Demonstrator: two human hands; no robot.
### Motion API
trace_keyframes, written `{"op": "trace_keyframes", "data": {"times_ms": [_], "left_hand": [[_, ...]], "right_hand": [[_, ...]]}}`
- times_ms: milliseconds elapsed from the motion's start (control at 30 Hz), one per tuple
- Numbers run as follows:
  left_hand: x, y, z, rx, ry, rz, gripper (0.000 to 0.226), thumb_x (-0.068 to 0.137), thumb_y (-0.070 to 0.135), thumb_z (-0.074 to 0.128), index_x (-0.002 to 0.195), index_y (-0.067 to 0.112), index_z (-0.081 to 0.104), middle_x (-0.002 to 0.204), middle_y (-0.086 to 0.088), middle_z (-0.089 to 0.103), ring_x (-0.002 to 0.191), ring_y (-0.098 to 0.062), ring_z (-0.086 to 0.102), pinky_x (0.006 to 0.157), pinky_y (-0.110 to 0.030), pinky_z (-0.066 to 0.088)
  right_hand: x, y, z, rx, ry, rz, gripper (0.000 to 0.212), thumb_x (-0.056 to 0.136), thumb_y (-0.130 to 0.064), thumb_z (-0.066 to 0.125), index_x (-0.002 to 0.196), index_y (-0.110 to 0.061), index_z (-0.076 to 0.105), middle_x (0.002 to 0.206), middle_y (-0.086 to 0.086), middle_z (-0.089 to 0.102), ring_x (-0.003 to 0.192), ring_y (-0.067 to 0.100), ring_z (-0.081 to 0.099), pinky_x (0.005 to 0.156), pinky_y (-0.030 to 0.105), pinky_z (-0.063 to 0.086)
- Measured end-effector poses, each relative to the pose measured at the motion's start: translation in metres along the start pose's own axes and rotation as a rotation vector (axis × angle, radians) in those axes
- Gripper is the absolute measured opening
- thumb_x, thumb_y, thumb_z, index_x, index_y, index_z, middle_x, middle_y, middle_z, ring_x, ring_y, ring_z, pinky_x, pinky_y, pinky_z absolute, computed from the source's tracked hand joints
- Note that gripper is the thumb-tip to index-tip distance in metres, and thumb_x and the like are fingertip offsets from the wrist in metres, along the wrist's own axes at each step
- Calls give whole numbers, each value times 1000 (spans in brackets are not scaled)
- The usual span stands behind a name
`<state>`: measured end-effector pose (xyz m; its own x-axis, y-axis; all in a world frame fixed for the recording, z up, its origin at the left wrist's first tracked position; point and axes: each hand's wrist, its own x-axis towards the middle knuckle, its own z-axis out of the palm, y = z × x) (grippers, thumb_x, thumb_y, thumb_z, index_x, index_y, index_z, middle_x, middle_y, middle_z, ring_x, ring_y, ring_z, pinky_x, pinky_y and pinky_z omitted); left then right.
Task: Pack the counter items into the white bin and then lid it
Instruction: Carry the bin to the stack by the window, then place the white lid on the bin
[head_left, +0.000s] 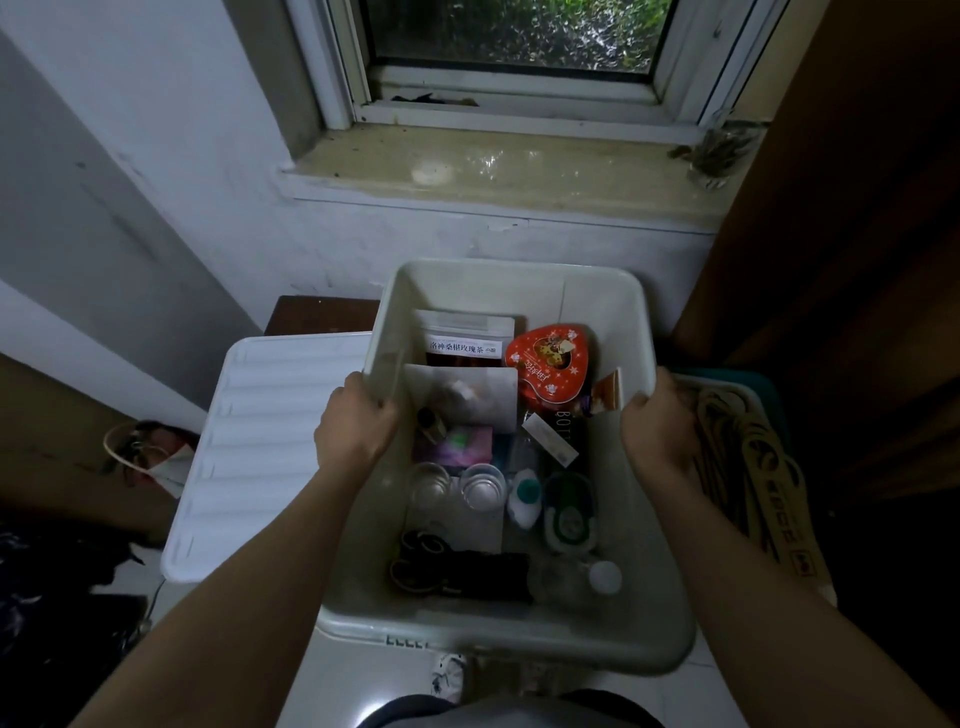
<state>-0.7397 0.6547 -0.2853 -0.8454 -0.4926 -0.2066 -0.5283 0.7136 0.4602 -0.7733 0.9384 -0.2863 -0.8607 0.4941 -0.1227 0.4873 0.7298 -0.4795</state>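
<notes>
The left hand (353, 426) is gripping the white bin's (498, 631) left rim, the right hand (655, 423) gripping its right rim; the packed bin is sitting between them; the lid (270, 441) is lying flat just left, nearer the left hand, long axis running away from the person.

Dim interior scene in which daylight entered through the window (511, 36) at top centre and left a pale sheen on the wet-looking sill (467, 166). The side margins fell into deep shadow, and wide-angle distortion bowed the wall lines and stretched the forearms toward the lower corners. The white bin (613, 306) and its contents appeared soft and slightly smeared, with a bluish cast over the walls
</notes>
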Motion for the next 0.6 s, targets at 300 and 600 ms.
{"op": "trace_keyframes", "data": {"times_ms": [300,600], "left_hand": [[2,2,1,-7,33,1,38,83,37,48,110,10,54,105,-13,63,94,-37,60,79,-41,48],[-18,-2,7,199,163,328,59,81,26,56,136,15,39,124,-18,51,102,-40,56,82,-43,50]], "right_hand": [[3,-2,4,-33,15,20,40,96,-19,42,136,-16,43,128,20,53,117,38,52,86,46,46],[-15,3,3,-51,100,-280,46,92,-17,46,137,-11,46,143,13,44,128,33,45,103,46,40]]}}
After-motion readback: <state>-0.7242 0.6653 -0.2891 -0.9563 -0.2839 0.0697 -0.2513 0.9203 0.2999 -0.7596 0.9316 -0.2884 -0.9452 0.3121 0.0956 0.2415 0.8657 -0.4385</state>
